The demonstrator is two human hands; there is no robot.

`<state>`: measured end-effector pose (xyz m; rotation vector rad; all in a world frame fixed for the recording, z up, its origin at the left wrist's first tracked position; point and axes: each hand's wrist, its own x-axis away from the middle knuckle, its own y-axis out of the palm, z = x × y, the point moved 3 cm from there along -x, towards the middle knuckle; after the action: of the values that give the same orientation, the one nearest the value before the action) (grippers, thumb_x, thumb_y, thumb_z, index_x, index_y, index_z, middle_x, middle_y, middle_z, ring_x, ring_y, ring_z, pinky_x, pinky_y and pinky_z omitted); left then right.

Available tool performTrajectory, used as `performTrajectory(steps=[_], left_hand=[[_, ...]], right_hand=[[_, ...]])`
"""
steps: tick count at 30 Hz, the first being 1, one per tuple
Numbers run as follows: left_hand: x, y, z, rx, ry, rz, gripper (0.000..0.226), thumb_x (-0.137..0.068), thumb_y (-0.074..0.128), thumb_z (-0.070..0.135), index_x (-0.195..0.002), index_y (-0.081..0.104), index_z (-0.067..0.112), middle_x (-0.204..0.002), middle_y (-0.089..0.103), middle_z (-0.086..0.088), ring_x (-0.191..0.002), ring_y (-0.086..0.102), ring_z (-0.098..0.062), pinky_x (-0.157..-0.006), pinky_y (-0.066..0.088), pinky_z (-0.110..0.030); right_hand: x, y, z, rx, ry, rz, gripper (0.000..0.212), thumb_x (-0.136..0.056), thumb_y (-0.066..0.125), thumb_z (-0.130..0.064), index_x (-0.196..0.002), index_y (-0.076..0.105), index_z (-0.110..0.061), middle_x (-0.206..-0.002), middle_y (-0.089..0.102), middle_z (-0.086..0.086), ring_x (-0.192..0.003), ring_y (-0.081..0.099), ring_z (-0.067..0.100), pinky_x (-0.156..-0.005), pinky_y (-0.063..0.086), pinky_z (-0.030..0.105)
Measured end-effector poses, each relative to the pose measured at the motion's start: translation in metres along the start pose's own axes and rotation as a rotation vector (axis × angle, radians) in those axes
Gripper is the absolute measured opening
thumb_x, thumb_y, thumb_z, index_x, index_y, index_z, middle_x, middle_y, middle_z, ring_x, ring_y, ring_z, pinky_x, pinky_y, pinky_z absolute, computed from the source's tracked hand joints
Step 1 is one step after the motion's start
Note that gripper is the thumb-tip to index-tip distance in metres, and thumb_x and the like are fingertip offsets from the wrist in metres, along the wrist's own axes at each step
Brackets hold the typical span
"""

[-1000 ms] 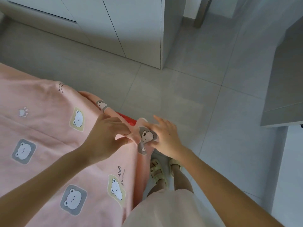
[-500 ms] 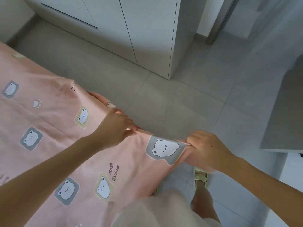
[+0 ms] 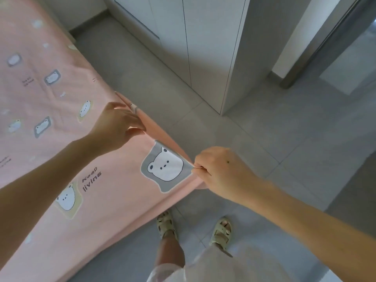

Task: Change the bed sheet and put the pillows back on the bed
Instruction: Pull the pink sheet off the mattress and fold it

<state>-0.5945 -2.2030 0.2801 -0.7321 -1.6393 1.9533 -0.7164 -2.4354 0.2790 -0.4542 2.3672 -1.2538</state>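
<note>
Right hand (image 3: 223, 169) pinches sheet (image 3: 114, 196) corner, thumb against curled fingers, arm stretched out over floor (image 3: 264, 139). Left hand (image 3: 120, 123) hangs loose-fingered over sheet edge, up-left of pinch, gripping nothing. Half second earlier it pinched that edge; hands now further apart. Bear print (image 3: 164, 165) just left of pinch. Sandals (image 3: 165, 222) below it; wardrobe (image 3: 203, 47) beyond.
</note>
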Motion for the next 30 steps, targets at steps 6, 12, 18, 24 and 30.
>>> performTrajectory(steps=[6, 12, 18, 24, 30], left_hand=[[0.006, 0.064, 0.015, -0.096, -0.249, -0.388, 0.019, -0.092, 0.058, 0.031, -0.106, 0.07, 0.036, -0.114, 0.065, 0.021, -0.112, 0.055, -0.008, -0.103, 0.017, -0.028], [0.008, 0.106, -0.004, -0.06, -0.359, -0.522, 0.03, -0.097, 0.045, 0.038, -0.125, 0.056, 0.039, -0.133, 0.053, 0.02, -0.125, 0.044, -0.008, -0.111, 0.015, -0.034], [-0.032, 0.084, -0.074, 0.083, -0.482, -0.327, 0.023, -0.094, 0.052, 0.027, -0.111, 0.067, 0.03, -0.114, 0.066, 0.011, -0.107, 0.058, -0.014, -0.092, 0.03, -0.027], [-0.103, 0.036, -0.136, 0.179, -0.591, -0.151, 0.023, -0.094, 0.052, 0.027, -0.104, 0.072, 0.02, -0.102, 0.07, 0.003, -0.096, 0.061, -0.02, -0.079, 0.037, -0.027], [-0.191, -0.007, -0.212, 0.27, -0.689, -0.05, 0.022, -0.094, 0.055, 0.025, -0.107, 0.071, 0.019, -0.102, 0.071, 0.003, -0.096, 0.064, -0.017, -0.078, 0.04, -0.023]], right_hand=[[0.007, 0.046, 0.042, 0.164, 0.132, -0.36, 0.042, -0.071, 0.066, -0.002, -0.057, 0.029, -0.018, -0.057, 0.029, -0.007, -0.049, 0.026, 0.012, -0.046, 0.009, 0.017], [-0.023, 0.079, 0.09, 0.254, 0.231, -0.695, 0.017, -0.091, 0.046, -0.002, -0.086, 0.061, -0.007, -0.077, 0.052, 0.007, -0.08, 0.043, 0.026, -0.055, 0.028, 0.02], [-0.119, 0.062, 0.117, 0.262, 0.2, -0.644, 0.017, -0.095, 0.047, -0.012, -0.095, 0.064, -0.008, -0.095, 0.062, 0.008, -0.083, 0.053, 0.026, -0.063, 0.039, 0.03], [-0.229, 0.027, 0.136, 0.2, 0.166, -0.505, 0.022, -0.096, 0.049, -0.022, -0.098, 0.067, -0.009, -0.101, 0.068, 0.007, -0.098, 0.059, 0.027, -0.076, 0.042, 0.032], [-0.358, 0.005, 0.179, 0.2, 0.103, -0.492, 0.025, -0.096, 0.049, -0.028, -0.092, 0.067, -0.011, -0.095, 0.07, 0.003, -0.091, 0.061, 0.024, -0.077, 0.049, 0.032]])
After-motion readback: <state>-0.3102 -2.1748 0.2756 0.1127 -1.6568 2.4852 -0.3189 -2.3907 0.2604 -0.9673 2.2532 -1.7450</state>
